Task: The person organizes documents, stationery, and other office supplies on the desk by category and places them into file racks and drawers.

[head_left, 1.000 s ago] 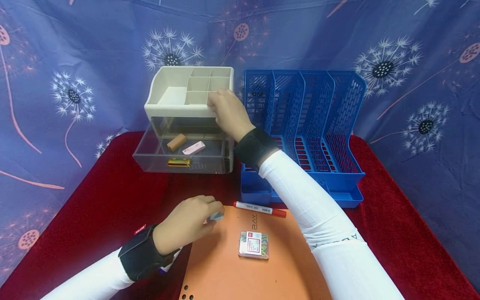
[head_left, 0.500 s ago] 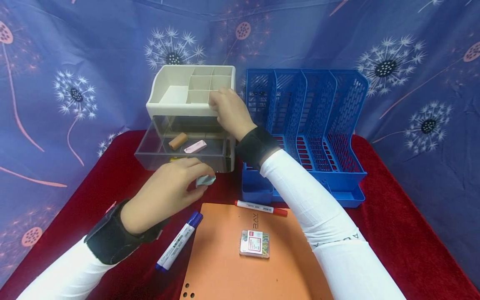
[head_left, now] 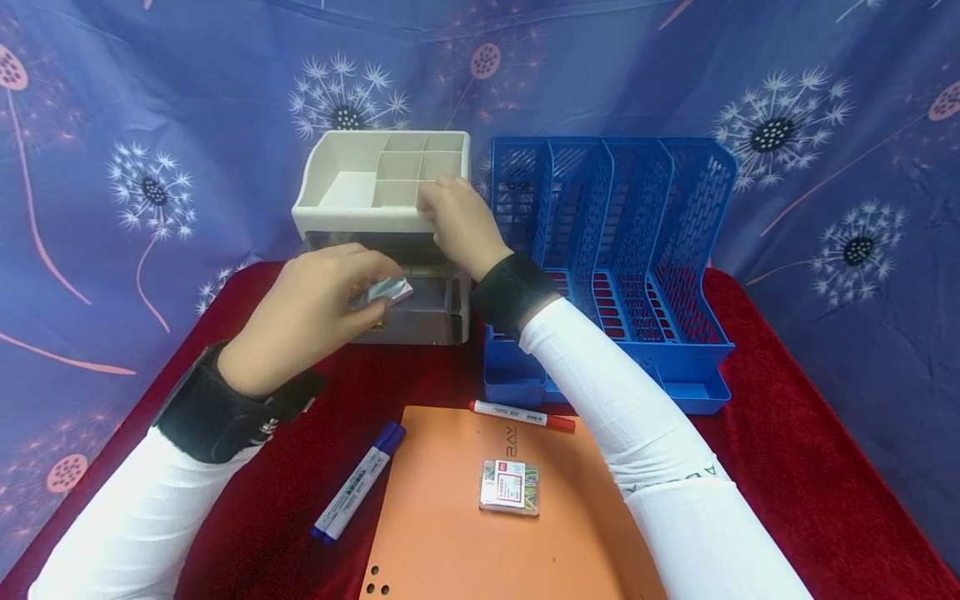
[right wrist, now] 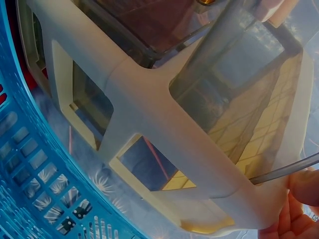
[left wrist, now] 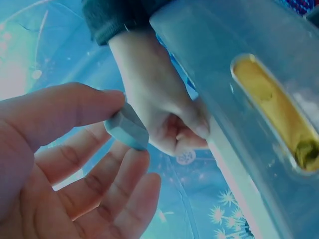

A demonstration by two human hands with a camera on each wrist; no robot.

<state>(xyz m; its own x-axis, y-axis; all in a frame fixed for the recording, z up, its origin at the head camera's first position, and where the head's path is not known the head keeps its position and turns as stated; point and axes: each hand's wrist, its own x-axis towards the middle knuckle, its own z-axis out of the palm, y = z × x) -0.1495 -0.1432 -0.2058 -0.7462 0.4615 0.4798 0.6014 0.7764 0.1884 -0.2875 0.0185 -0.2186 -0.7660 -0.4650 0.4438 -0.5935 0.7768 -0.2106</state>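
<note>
I've got L hand [head_left: 300,310] pinching the grey block [head_left: 388,290] at 9 o'clock, nr the drawer [head_left: 423,325]; R hand [head_left: 461,220] grips organiser rim [head_left: 360,217], 12-ish. Risk: fingertip slip could drop it short.

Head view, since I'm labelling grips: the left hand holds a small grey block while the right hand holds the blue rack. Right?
No: the right hand holds the white organizer, not the blue rack; the head view shows it. The left hand does hold the grey block.
</note>
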